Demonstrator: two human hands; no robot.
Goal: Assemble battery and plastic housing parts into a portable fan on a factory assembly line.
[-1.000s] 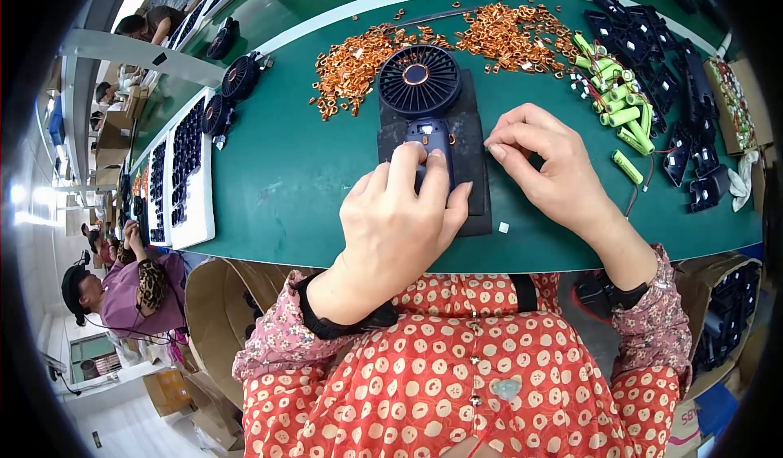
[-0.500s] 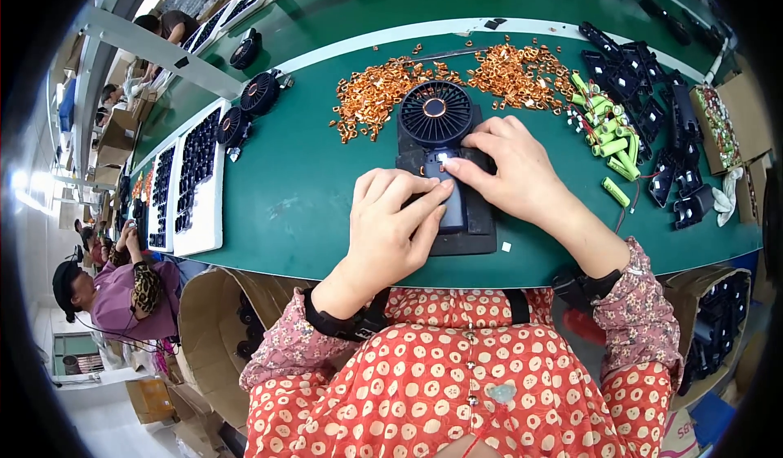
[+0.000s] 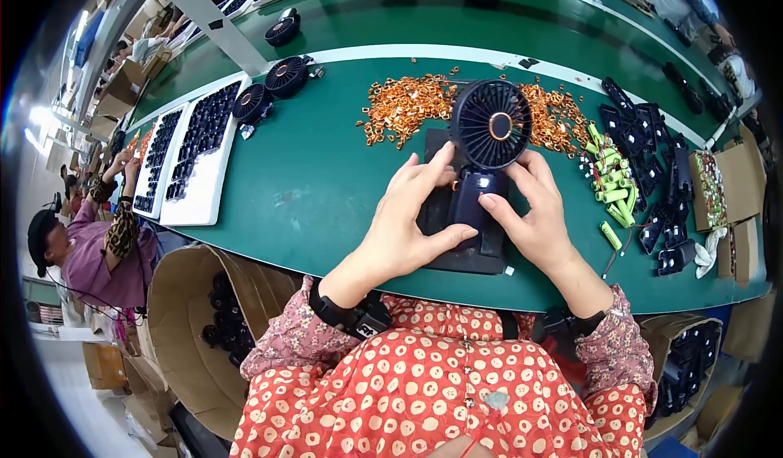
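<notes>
A: Fan location?
B: Near frame centre, slightly right: dark handheld fan (image 3: 485, 152) was over a dark pad (image 3: 469, 260); contact unclear.
A: Fingers?
B: Right hand (image 3: 538, 217) gripped it, thumb on the handle's front, index near the head's lower edge. Left hand (image 3: 408, 221) was spread alongside, thumb apart from index; couldn't tell if it touched.
A: How far along?
B: Looked mostly built: round head joined to handle, front seemingly covered, orange ring at the grille's centre. Back and insides hidden, so couldn't say what was left.
A: Around it?
B: Orange pieces (image 3: 404, 109) upper centre, green battery cells (image 3: 616, 189) and dark shells (image 3: 644, 144) at frame right, all loose. White tray (image 3: 200, 203) of dark parts at frame left.
</notes>
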